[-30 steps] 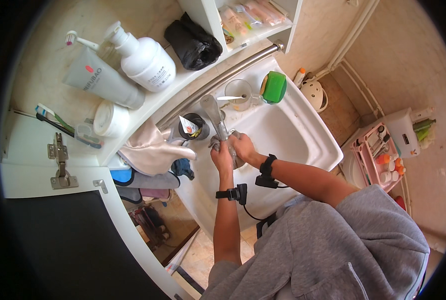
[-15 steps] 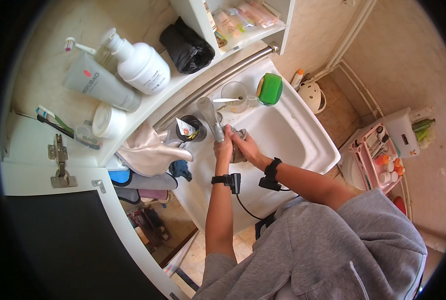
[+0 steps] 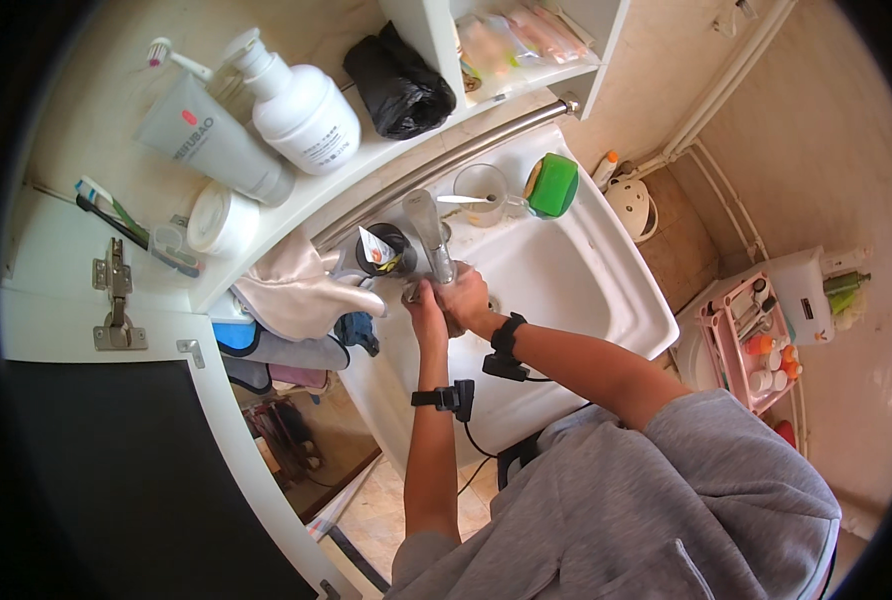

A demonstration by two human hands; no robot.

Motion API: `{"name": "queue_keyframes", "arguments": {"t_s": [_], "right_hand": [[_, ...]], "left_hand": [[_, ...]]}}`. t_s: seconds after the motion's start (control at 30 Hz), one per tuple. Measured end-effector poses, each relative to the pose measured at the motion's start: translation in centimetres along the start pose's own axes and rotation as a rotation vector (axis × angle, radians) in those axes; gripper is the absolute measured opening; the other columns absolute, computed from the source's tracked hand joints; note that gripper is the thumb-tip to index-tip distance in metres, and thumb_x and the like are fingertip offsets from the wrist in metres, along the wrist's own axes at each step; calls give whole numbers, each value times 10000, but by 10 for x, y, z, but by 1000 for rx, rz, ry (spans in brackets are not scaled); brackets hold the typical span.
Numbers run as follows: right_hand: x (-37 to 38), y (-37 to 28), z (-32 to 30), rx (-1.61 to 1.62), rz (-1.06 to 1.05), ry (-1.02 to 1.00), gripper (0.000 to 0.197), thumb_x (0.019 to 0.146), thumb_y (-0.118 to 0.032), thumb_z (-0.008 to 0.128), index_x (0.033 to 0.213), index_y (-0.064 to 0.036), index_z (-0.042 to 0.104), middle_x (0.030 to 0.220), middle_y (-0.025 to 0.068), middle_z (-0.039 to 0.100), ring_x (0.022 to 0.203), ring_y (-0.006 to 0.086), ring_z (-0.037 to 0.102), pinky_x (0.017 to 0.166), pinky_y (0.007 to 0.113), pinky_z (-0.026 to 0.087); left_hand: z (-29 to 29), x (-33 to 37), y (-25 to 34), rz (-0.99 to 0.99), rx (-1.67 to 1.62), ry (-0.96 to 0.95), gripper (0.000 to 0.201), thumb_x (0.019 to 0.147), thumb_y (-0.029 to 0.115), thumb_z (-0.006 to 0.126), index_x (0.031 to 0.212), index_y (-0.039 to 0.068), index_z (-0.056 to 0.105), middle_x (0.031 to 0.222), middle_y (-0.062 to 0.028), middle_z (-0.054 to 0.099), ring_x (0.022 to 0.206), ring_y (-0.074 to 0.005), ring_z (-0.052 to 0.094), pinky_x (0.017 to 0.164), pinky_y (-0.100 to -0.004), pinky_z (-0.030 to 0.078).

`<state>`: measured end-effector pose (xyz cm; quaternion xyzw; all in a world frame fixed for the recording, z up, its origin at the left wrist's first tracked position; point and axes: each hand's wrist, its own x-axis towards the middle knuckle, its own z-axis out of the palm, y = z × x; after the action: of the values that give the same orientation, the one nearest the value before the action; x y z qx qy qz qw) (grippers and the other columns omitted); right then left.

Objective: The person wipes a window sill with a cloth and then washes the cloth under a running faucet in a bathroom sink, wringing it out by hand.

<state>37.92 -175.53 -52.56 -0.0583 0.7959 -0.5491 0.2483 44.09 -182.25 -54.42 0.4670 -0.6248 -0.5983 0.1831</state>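
Note:
Over the white sink (image 3: 566, 265), my left hand (image 3: 427, 318) and my right hand (image 3: 465, 298) are closed together on a grey-brown cloth (image 3: 454, 326). Only small bits of it show between and below the fingers. Both hands are right at the spout of the metal faucet (image 3: 428, 228), my right hand touching or just under its end. Whether water runs cannot be made out. Behind the faucet stands a clear glass mug (image 3: 479, 183) with a white-handled brush across it. A dark cup (image 3: 402, 262) holding a small packet is left of the faucet.
A green block (image 3: 554, 188) sits on the sink's back right corner. Bottles and a tube (image 3: 211, 135) line the shelf at upper left. A pale satin cloth (image 3: 291, 285) hangs beside the sink, near the open cabinet door (image 3: 176, 400). At right stands a pink caddy (image 3: 741, 330).
My hands and the cloth have shifted left under the faucet. My right hand has come over to the spout, and my left hand has moved slightly left and lower.

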Motion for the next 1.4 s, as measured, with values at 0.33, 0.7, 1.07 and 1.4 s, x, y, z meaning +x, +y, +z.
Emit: {"name": "queue_keyframes", "arguments": {"t_s": [0.33, 0.7, 1.07, 1.4], "right_hand": [[28, 31, -5, 128, 271, -195, 693, 970, -562, 387, 1049, 87, 617, 1055, 280, 652, 970, 353, 596, 923, 407, 435], [24, 59, -32, 160, -202, -96, 325, 1039, -303, 475, 1157, -37, 618, 898, 101, 634, 898, 176, 578, 832, 326, 477], [-16, 15, -54, 410, 223, -521, 505, 960, -504, 569, 1306, -136, 548, 1228, 24, 602, 1101, 220, 588, 843, 412, 526], [-20, 16, -19, 378, 42, -259, 645, 791, -159, 696, 1353, -2, 423, 1158, 103, 605, 1052, 194, 603, 888, 327, 508]], "left_hand": [[-20, -14, -17, -116, -311, -160, 629, 900, 383, 696, 1357, 11, 476, 1309, -104, 555, 1167, -209, 550, 992, -327, 444], [-21, -20, 1, -6, -318, -3, 391, 885, 278, 666, 1147, -8, 617, 1110, -89, 654, 1007, -191, 597, 913, -307, 451], [-45, -12, -17, 10, -567, 10, 459, 902, 316, 615, 1230, -4, 581, 1207, -95, 616, 1079, -224, 593, 940, -335, 463], [-12, -20, -14, -85, -691, -226, 470, 965, 414, 582, 1271, 59, 551, 1217, -62, 598, 1105, -185, 569, 961, -329, 451]]}}
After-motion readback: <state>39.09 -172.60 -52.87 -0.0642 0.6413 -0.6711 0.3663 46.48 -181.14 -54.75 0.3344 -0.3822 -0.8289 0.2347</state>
